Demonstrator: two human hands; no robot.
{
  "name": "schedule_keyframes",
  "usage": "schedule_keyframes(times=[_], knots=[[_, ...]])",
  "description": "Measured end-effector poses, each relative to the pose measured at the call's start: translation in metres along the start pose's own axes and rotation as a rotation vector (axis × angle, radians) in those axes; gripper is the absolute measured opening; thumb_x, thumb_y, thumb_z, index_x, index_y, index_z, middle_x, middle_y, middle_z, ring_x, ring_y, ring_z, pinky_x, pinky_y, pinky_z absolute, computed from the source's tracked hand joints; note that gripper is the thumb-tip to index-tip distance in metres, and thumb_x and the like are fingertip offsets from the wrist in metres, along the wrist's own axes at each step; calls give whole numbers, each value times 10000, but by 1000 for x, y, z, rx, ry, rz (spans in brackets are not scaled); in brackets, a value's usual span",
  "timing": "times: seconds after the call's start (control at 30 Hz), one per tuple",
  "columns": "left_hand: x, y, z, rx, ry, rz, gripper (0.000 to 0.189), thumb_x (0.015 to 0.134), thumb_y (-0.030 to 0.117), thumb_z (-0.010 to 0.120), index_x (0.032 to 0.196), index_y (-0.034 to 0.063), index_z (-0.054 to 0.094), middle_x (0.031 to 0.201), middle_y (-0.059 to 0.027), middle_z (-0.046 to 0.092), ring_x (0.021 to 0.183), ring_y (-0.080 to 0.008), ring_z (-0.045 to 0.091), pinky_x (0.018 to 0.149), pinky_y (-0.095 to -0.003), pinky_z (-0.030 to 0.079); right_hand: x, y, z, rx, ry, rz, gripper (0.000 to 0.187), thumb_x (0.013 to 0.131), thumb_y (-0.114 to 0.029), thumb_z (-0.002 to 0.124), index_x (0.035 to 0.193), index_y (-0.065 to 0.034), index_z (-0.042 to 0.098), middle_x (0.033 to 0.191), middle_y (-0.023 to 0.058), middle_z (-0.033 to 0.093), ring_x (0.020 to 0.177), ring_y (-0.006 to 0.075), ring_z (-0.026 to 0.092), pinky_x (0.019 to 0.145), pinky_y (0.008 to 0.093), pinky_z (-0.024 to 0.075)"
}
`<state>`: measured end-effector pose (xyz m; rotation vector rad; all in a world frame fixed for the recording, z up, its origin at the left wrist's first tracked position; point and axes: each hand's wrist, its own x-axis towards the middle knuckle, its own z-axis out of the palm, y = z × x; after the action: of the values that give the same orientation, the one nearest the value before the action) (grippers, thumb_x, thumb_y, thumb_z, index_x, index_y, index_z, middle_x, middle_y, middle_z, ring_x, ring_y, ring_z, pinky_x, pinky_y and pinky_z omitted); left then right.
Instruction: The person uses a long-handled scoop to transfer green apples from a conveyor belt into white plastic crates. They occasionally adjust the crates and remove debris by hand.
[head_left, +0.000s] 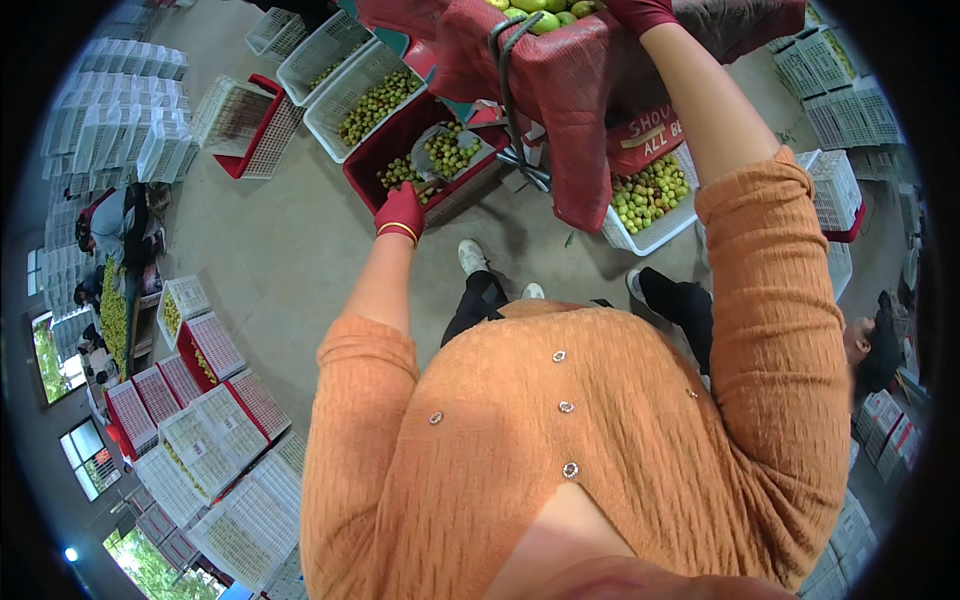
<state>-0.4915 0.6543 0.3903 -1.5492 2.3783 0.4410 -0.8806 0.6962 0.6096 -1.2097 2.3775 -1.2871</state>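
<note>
My left hand (401, 210), in a red glove, is over the near edge of a red crate (360, 169); whether its fingers hold a fruit cannot be told. Green and brown jujube-like fruits (450, 150) lie in that crate, some on a pale sheet or bag. At the top edge, my right hand (646, 11), also red-gloved, reaches to a raised surface draped in red woven cloth (570, 127). Its fingers are cut off by the view. Green fruits (536, 9) lie on this surface beside the hand. A dark bent metal bar (506, 82) stands at the cloth's left side.
White crates of fruit stand left of the red crate (322, 112) and under the cloth (649, 244). Stacked crates line the left (120, 112), lower left (225, 427) and right (847, 97). A person (874, 341) is at the right; others (116, 225) are at the far left.
</note>
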Motion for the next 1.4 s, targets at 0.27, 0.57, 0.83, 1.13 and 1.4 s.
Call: schedule_keyframes(times=[0.27, 0.57, 0.83, 1.13, 1.4], knots=[[7, -1, 6, -4, 0, 17, 252, 931, 227, 421, 1126, 100, 517, 1119, -225, 573, 1009, -400, 601, 829, -486, 488, 7, 10, 2, -22, 10, -37, 236, 856, -268, 565, 910, -80, 697, 789, 63, 708, 637, 159, 669, 599, 293, 525], [19, -30, 13, -109, 16, 346, 249, 867, 187, 555, 1109, 165, 606, 1022, -206, 630, 956, -413, 592, 783, -484, 483, 40, 39, 20, -107, -107, 19, 277, 848, -332, 503, 874, -125, 686, 768, 71, 672, 680, 217, 634, 604, 367, 495], [19, -37, 17, 117, 38, 172, 292, 935, 200, 463, 1188, 60, 501, 1091, -246, 607, 996, -423, 586, 807, -496, 483, 19, 17, 17, -349, 85, -105, 314, 800, -387, 479, 822, -176, 711, 863, 85, 692, 795, 298, 666, 707, 446, 521], [23, -49, 14, 147, 71, 248, 292, 939, 205, 476, 1183, 47, 501, 1057, -228, 617, 971, -411, 592, 814, -469, 483, 19, 18, 17, -319, 89, -107, 324, 818, -363, 463, 814, -154, 710, 832, 80, 690, 766, 287, 666, 685, 438, 524], [20, -45, 9, 96, 30, 171, 317, 882, 132, 518, 1192, 61, 522, 1102, -215, 620, 1012, -404, 587, 845, -446, 483, 31, 23, 23, -315, 48, -78, 321, 799, -359, 489, 896, -148, 710, 915, 123, 691, 851, 317, 665, 756, 456, 517]])
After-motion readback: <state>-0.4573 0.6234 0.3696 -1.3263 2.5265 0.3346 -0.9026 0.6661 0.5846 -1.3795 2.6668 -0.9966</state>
